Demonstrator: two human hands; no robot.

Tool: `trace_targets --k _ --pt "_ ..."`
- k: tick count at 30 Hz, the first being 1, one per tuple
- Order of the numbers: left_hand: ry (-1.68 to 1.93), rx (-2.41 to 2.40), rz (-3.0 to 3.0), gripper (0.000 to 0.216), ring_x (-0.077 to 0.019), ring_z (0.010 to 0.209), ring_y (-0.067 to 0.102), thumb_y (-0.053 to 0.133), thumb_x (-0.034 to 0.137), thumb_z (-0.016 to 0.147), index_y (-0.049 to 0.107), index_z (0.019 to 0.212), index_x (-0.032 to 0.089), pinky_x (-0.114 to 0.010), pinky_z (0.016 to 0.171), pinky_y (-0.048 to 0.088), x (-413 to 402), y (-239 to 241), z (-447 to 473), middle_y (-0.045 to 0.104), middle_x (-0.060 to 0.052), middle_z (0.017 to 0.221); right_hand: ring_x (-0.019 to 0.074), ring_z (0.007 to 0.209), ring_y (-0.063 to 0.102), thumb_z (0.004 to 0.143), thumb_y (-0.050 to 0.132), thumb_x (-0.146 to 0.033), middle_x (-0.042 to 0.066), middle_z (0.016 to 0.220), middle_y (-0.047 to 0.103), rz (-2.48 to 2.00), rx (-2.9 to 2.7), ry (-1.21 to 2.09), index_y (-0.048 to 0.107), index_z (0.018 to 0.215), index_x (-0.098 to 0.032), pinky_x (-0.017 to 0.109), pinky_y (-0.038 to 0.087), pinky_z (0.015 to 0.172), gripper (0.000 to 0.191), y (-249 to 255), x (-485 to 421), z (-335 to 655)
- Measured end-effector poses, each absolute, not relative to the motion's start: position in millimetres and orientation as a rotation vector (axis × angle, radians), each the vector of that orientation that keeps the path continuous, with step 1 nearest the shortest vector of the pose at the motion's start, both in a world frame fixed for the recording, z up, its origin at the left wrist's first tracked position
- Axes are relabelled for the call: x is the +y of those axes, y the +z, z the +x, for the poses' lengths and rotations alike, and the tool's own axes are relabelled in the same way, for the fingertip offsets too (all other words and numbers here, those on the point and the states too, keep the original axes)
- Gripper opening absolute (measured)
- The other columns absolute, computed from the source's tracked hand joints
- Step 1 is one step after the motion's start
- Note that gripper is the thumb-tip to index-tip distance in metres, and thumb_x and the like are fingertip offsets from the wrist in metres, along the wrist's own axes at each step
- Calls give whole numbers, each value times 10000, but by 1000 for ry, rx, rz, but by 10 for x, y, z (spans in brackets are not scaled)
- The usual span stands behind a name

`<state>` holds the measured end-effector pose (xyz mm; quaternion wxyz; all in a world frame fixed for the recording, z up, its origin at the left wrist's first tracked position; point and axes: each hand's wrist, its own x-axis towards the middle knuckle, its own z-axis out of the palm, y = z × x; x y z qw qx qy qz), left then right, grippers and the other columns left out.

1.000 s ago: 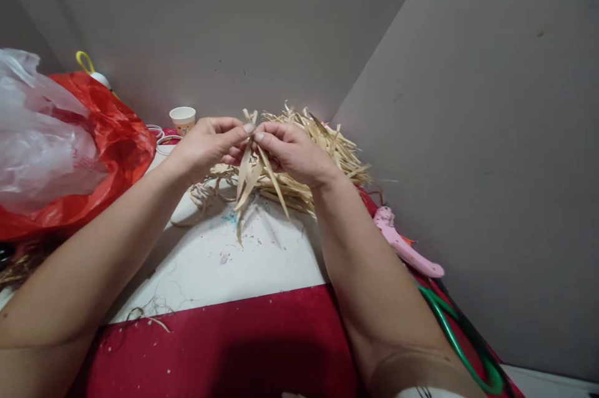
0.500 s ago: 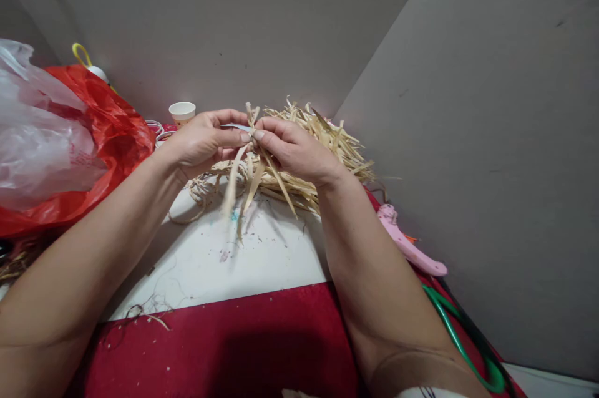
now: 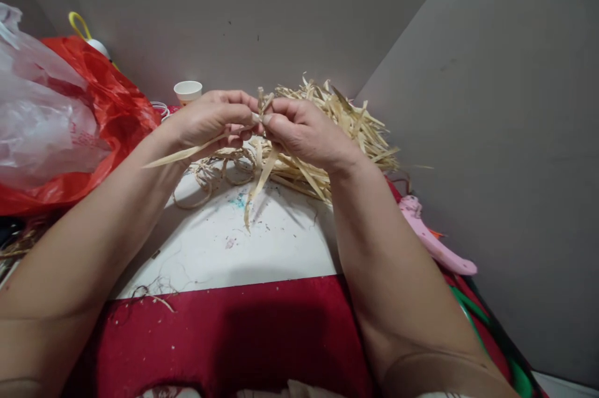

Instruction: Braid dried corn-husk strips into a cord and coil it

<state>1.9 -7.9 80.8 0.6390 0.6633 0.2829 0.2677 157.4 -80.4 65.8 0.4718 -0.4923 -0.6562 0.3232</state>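
My left hand [image 3: 213, 120] and my right hand [image 3: 302, 133] meet fingertip to fingertip above a white board [image 3: 262, 248], both pinched on a few pale dry leaf strips [image 3: 259, 176]. One strip sticks out sideways to the left under my left wrist, the others hang down toward the board. Just behind my hands lies a heap of the same straw strips [image 3: 346, 123]. A thin braided straw cord [image 3: 210, 173] coils on the board below my left hand.
A red plastic bag [image 3: 116, 117] with a clear bag [image 3: 42, 117] on it fills the left. A paper cup [image 3: 187, 91] stands at the back. A pink tool [image 3: 435, 242] and green handles [image 3: 472, 310] lie at the right, beside the grey wall. Red cloth [image 3: 224, 335] covers the near edge.
One strip has swung from hanging down to pointing out to the left under my left hand. Both hands have stayed pinched together, and the view has shifted slightly.
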Motion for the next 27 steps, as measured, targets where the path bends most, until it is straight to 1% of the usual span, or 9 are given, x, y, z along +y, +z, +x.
trace_targets --k 6,13,15,18,22,27 --pt "638 684 1507 146 -107 561 599 719 100 788 602 707 133 -289 589 509 -90 806 19 615 -22 650 78 588 384 850 570 -142 -33 614 463 -1207 -1635 769 550 679 -168 208 283 525 175 653 -793 1579" --pt "666 728 1522 169 -128 593 637 719 58 780 599 679 121 -312 615 536 -65 807 6 617 -26 647 91 617 364 858 586 -139 -30 616 410 -1233 -1712 616 504 647 -177 232 267 544 230 623 -794 1572" --pt "650 733 1494 169 -115 585 625 696 42 787 605 667 118 -293 605 527 -47 803 1 616 -22 647 103 640 375 870 602 -166 -24 620 391 -1238 -1725 547 481 640 -187 235 278 555 261 617 -791 1555" --pt "585 710 1384 218 -67 532 565 627 28 830 600 633 117 -235 563 493 -14 793 -4 581 1 609 129 669 401 884 635 -230 -11 623 378 -1246 -1750 427 436 638 -208 246 312 567 317 589 -769 1539" --pt "524 611 1266 270 -25 495 500 556 35 887 619 633 102 -170 509 435 25 765 -6 562 4 584 160 704 454 900 628 -285 4 620 389 -1237 -1774 298 425 666 -225 261 351 589 315 533 -732 1537" --pt "557 610 1304 225 -11 520 516 575 27 878 614 672 109 -154 557 435 23 754 -22 590 25 591 155 700 478 913 590 -272 1 622 411 -1248 -1837 168 441 685 -221 267 354 625 277 501 -721 1541"
